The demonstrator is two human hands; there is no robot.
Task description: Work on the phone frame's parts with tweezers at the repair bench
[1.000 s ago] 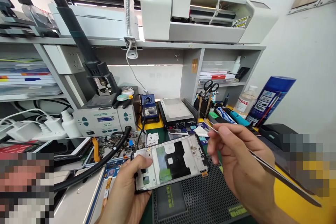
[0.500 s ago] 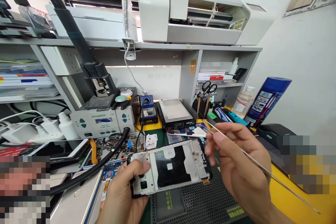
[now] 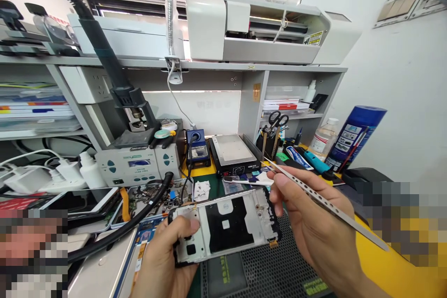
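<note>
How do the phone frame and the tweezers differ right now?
The phone frame is broad and flat; the tweezers are long and narrow. The phone frame is black and pale; the tweezers are silvery with a row of holes. The left hand grips the phone frame at one end; the right hand holds the tweezers partway along. Both are hand-held.

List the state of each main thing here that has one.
Phone frame: held tilted, inner side showing
Left hand: closed around the phone frame's end
Right hand: pinching tweezers
Tweezers: tips slightly apart
Scissors: standing, handles up
Clear bottle: capped
Hot-air handle: docked
</note>
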